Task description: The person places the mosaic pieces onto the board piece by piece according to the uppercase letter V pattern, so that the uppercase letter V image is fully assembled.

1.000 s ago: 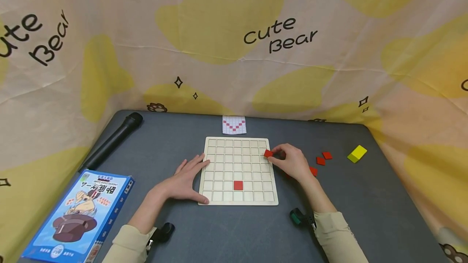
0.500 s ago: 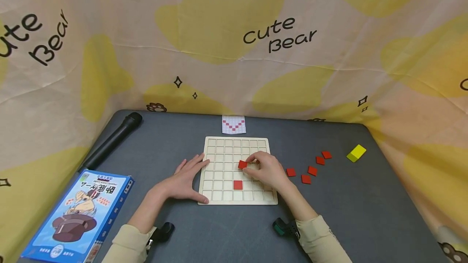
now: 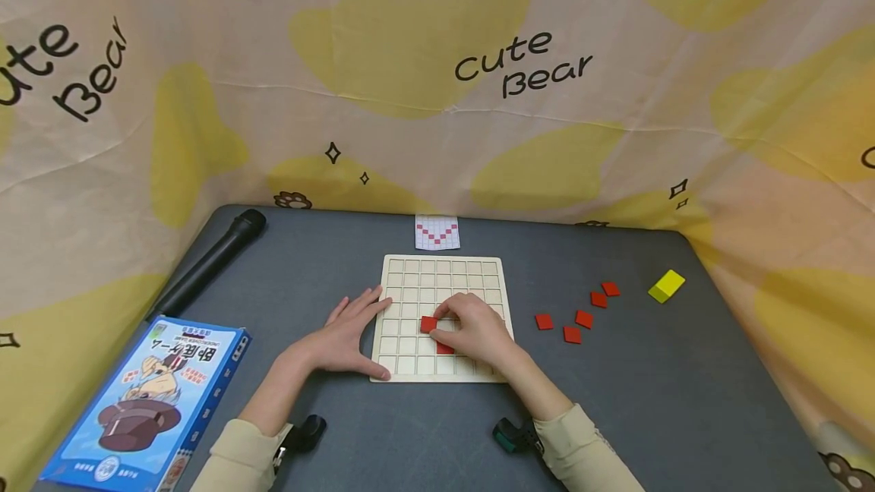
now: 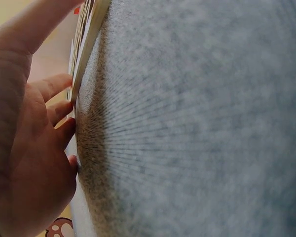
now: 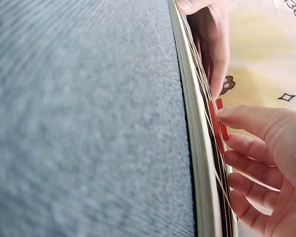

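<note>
Seven red tiles (image 3: pixel 572 335) can be counted: five loose on the surface (image 3: pixel 410 431), one pinched in the right hand (image 3: pixel 474 327) and one lying on the board (image 3: pixel 481 272), partly behind that hand. Hands number two, the other being the left hand (image 3: pixel 342 340), with two sleeves (image 3: pixel 239 455) and two wrist cameras (image 3: pixel 305 435), one of each per side. There is one board, one patterned card (image 3: pixel 437 233), one blue box (image 3: pixel 146 408), one long black microphone-shaped thing (image 3: pixel 208 266), one surface and, at the far right, what looks like one yellow block (image 3: pixel 666 287), though from this view it might be two pieces pressed together
</note>
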`<state>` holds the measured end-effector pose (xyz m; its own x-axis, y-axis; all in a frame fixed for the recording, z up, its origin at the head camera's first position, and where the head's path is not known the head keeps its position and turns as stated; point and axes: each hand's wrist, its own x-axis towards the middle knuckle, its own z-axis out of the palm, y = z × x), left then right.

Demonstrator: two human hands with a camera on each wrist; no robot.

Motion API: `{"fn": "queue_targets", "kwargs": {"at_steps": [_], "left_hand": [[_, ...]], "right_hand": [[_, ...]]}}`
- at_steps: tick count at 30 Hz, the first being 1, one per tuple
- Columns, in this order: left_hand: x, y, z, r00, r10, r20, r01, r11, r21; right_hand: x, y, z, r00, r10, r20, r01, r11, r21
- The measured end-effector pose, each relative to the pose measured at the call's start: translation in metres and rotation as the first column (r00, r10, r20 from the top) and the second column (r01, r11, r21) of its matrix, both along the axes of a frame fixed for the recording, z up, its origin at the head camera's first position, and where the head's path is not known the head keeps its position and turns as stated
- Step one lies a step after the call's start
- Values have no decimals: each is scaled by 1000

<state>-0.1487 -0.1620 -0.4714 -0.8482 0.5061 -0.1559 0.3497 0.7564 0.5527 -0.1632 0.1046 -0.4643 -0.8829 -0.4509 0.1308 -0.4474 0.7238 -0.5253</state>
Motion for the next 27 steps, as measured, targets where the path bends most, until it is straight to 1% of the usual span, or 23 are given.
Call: {"fn": "queue_targets", "kwargs": {"at_steps": [7,13,16,20,27], "left_hand": [[0,0,1,1000,-2,4,2,1000,6],[-1,0,1,1000,-4,-3,4,1000,10],[-1,0,1,1000,-4,-3,4,1000,15],[-1,0,1,1000,-3,-1,3,1000,16],[0,-1,0,1000,-1,-7,1,1000,22]], "right_hand": [[2,-2,1,1000,5,-30,-5,1000,18],[3,-2,0,999,13,-39,-13,1000,16],[3,-1,0,999,12,-31,-11,1000,10],[4,2,0,1000,-5,-11,4,1000,-16],[3,22,2,998,-50,-28,48,996,-76]]}}
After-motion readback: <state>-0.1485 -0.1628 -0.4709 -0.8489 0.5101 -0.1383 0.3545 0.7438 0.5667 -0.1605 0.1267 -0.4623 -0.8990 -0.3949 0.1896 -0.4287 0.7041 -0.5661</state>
